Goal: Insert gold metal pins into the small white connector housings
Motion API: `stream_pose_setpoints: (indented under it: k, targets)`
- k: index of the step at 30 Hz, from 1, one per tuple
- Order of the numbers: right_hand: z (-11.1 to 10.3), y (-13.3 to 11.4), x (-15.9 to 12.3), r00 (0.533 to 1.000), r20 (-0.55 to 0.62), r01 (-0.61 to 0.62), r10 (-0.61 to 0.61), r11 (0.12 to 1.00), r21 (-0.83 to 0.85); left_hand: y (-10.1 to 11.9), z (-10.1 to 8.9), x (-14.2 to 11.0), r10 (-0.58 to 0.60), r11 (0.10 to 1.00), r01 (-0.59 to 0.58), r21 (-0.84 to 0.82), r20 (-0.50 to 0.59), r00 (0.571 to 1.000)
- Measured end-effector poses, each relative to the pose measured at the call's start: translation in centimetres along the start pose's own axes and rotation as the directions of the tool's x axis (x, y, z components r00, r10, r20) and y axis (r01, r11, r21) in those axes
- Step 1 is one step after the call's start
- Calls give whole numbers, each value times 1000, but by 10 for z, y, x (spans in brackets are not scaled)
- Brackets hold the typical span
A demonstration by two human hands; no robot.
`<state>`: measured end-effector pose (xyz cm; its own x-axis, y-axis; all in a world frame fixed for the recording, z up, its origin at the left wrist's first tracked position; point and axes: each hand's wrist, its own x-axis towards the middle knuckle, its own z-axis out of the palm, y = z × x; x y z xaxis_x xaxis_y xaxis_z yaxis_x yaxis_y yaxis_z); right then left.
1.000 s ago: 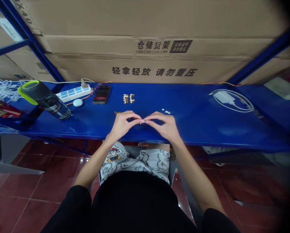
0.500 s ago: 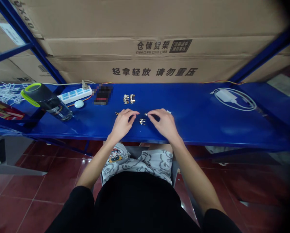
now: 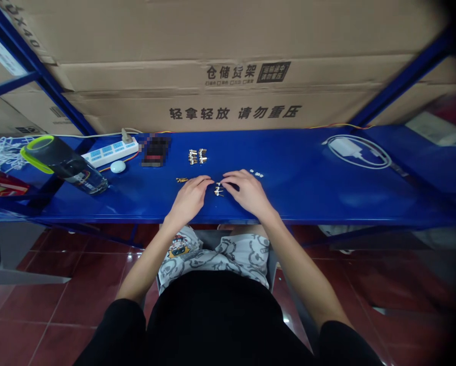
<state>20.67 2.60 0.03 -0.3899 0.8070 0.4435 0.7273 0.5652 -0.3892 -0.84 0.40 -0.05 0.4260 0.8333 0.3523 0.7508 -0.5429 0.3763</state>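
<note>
Glossy blue steel shelf (image 3: 307,203) here, cardboard boxes (image 3: 228,96) behind. Tiny metal connectors (image 3: 218,189) sit on it right between the left hand (image 3: 189,200) and right hand (image 3: 248,192), both loosely curled, nothing pinched. Brass pins (image 3: 182,179) lie just past the left hand, more connectors (image 3: 197,156) farther back, white bits (image 3: 256,174) above the right hand.

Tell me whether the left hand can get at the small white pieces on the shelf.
Probably yes: the left hand rests just below the small white pieces, and nothing stands between them on the blue steel shelf.
</note>
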Motion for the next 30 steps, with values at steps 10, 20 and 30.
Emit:
stream_pose_setpoints:
  k: [10,20,30]
  targets:
    - [-5,-4,-5,1000,22,13,-13,1000,8,0,2,-1,25,998,-26,62,20,999]
    - [-5,3,-18,997,75,-7,20,985,-172,2,0,-3,24,993,-37,115,108,994]
    - [-2,6,-16,998,64,0,12,983,-185,2,0,-2,9,992,-21,126,95,995]
